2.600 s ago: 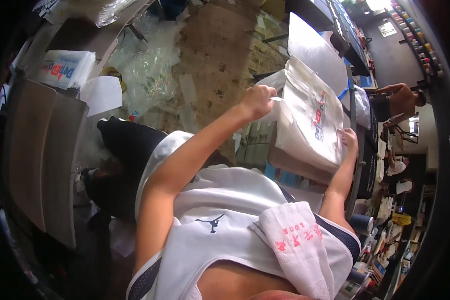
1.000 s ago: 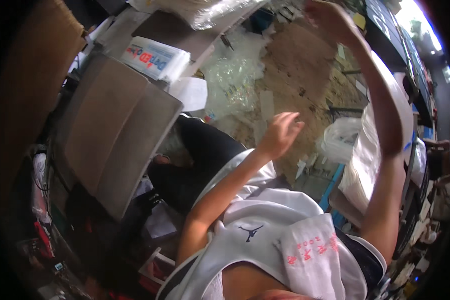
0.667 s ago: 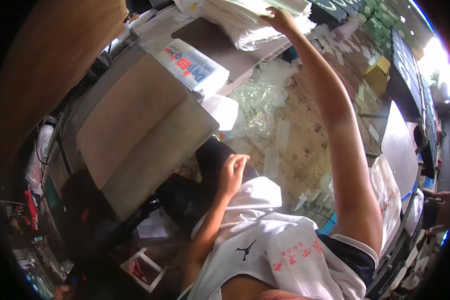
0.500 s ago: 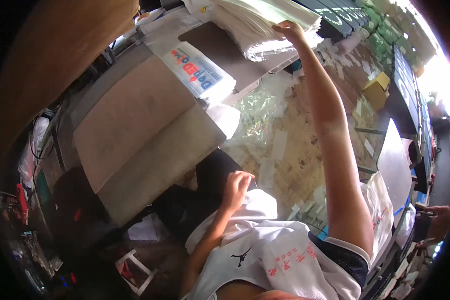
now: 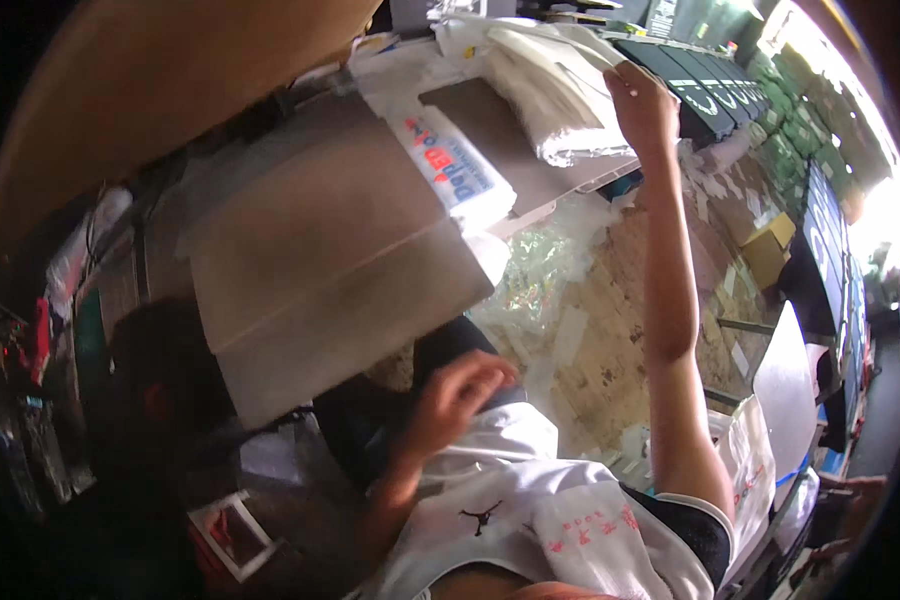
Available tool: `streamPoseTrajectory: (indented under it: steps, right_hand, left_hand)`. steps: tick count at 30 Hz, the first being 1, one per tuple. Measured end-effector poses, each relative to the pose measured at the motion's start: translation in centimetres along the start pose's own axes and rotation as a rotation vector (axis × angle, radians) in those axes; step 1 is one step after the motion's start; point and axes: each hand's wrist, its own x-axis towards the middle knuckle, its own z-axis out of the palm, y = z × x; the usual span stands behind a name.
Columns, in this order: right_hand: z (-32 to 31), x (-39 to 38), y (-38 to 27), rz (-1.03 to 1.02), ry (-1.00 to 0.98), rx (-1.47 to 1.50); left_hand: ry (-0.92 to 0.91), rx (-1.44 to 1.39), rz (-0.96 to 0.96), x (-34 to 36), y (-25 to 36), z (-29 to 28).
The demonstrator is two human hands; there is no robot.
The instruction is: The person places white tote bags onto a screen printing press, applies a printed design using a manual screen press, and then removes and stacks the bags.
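At the far side, my right hand (image 5: pixel 647 108) is raised with its fingers pinched on the edge of a thin white sheet, lifting it from a thick stack of soft white sheets (image 5: pixel 560 100); whether these are bags or cloth I cannot tell. Above my lap hovers my left hand (image 5: pixel 460 395), slightly blurred, its fingers loosely bent and nothing seen in them. In front of me, a wide brown-grey board (image 5: pixel 330 230) slopes down to the near right. White pieces with blue and red print (image 5: pixel 455 170) lie flat at its far right edge.
Beneath the stack is a dark flat board (image 5: pixel 480 115). Clear plastic (image 5: pixel 540 265) and paper scraps litter the floor. Dark printed panels (image 5: pixel 675 85) and green bundles (image 5: pixel 795 115) stand at the far right, near a yellow box (image 5: pixel 768 250). A large brown surface (image 5: pixel 170 90) overhangs the upper left.
My right hand has drawn up and nearer, raising the edge of the top white sheet. My left hand has lifted slightly off my lap. The view has shifted, so the boards appear further right.
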Motion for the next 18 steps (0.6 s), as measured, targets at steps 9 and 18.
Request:
streamPoseTrajectory:
  steps: [9, 18]
  right_hand:
    - [-14.0, -22.4, -19.1, -0.606, -0.443, 0.350]
    - [-10.8, -24.3, -18.8, -0.503, -0.612, 0.748]
  left_hand:
    - [0.493, -0.003, 0.335, 0.5, 12.9, -5.5]
    - [0.954, 0.302, 0.130, -5.2, 9.9, -10.8]
